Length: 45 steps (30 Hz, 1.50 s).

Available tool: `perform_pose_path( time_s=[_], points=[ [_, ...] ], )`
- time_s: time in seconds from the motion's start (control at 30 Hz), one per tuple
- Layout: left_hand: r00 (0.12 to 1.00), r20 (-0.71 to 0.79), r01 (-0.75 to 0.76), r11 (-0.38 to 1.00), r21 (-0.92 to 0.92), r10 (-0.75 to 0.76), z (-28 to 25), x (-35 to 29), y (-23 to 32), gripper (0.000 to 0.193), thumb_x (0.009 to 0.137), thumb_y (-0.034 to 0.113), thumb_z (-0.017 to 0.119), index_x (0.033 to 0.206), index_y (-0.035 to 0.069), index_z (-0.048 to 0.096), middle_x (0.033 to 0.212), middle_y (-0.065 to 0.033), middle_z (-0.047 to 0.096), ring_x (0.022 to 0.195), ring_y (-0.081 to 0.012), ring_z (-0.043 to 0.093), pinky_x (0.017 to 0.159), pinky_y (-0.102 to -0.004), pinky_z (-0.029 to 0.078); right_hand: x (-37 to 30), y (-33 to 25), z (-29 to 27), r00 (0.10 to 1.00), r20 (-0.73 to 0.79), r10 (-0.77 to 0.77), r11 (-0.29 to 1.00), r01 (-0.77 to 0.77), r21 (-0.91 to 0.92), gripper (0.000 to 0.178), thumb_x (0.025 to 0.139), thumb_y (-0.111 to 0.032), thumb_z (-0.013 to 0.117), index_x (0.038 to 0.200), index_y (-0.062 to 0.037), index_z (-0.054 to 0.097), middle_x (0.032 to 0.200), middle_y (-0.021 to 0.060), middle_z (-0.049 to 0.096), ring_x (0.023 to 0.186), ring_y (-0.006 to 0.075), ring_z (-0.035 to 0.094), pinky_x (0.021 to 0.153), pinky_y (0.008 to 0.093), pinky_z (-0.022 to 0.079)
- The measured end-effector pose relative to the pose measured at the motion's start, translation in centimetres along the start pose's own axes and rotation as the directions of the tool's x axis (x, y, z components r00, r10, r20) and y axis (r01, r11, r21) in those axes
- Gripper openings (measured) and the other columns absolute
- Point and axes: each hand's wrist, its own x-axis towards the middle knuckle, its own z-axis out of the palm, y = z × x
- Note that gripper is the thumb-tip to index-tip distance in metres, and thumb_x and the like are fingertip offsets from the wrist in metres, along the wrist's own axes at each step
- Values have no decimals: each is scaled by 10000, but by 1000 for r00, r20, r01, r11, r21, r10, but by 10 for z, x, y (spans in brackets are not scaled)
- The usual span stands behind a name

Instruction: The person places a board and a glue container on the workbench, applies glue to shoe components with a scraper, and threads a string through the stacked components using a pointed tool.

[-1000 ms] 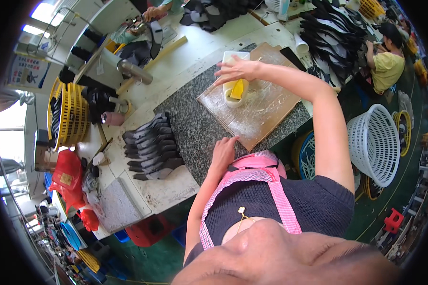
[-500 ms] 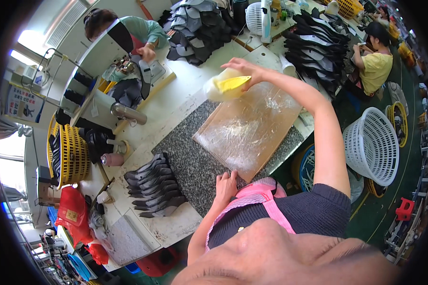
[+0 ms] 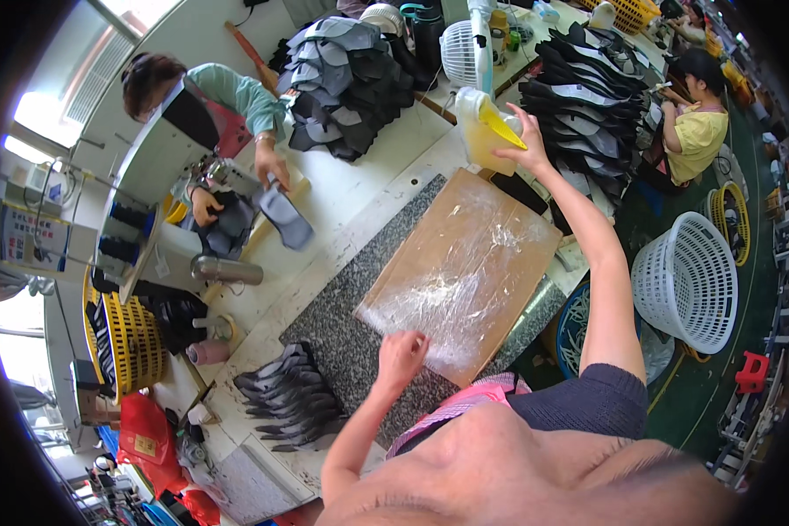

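Observation:
My right hand (image 3: 528, 145) is stretched to the far side of the table, closed on a cloudy translucent plastic container (image 3: 479, 131) with a bright yellow strip along its near side. What the container holds cannot be made out. A brown cardboard sheet (image 3: 465, 250), smeared with whitish residue, lies on a speckled grey stone slab (image 3: 337, 272). My left hand (image 3: 403, 358) has its fingers curled together above the sheet's near left edge; anything in them is hidden. Left of the slab lies a row of overlapping dark shaped pieces (image 3: 291, 394).
Stacks of dark pieces (image 3: 579, 114) and grey pieces (image 3: 346, 88) stand at the back, with a white fan (image 3: 460, 53) between them. A co-worker (image 3: 237, 101) handles a dark piece at the left. A white basket (image 3: 688, 280) stands on the right; a metal bottle (image 3: 228, 269) is at left.
My right hand has carried the container away from over the cardboard to its far right. My left hand has risen from the near edge onto the cardboard's left edge. The co-worker's hands have shifted.

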Motion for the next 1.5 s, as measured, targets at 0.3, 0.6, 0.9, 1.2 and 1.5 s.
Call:
perform_pose_path(
  time_s=[0.3, 0.6, 0.9, 1.2, 1.5],
  points=[
    [923, 22, -380, 902, 207, 384, 1, 284, -41, 58, 810, 90, 594, 834, 38, 592, 799, -133, 574, 837, -320, 567, 703, -412, 465, 5, -5, -8, 994, -67, 81, 997, -81, 6, 925, 448, -297, 852, 1267, -123, 457, 1104, 109, 534, 1042, 284, 467, 944, 378, 367],
    [962, 25, -270, 939, 212, 271, 67, 376, -34, 177, 794, 80, 605, 965, 111, 567, 1064, -75, 488, 1019, -296, 504, 734, -414, 500, 9, -24, -14, 988, -94, 125, 991, -129, -36, 904, 500, -240, 855, 1292, -110, 440, 1142, 109, 492, 1107, 251, 468, 986, 360, 353],
    [920, 56, -371, 816, 443, 388, 72, 376, -44, 125, 775, 102, 572, 888, 54, 545, 979, -80, 527, 954, -298, 524, 689, -387, 498, 5, -11, 29, 949, -185, 256, 967, -247, 67, 851, 500, -276, 867, 1233, -97, 472, 1085, 119, 502, 1033, 274, 473, 928, 371, 377],
    [802, -532, -8, 887, -462, -270, -20, 248, -89, 93, 955, 128, 412, 956, 39, 438, 636, 8, 389, 568, -104, 380, 507, -277, 321, -17, 3, 53, 951, -231, 204, 978, -209, 3, 865, 513, -293, 865, 1246, -97, 452, 1104, 127, 483, 1046, 290, 451, 925, 382, 369],
    [529, -639, -3, 751, -660, -559, -80, 3, -97, 196, 999, 215, 378, 848, 97, 336, 627, 27, 316, 544, -54, 297, 477, -225, 260, -50, 26, 62, 923, -250, 292, 949, -248, 194, 1136, 495, -259, 887, 1411, -76, 241, 1318, 217, 383, 1220, 364, 384, 1034, 431, 310]
  ],
)
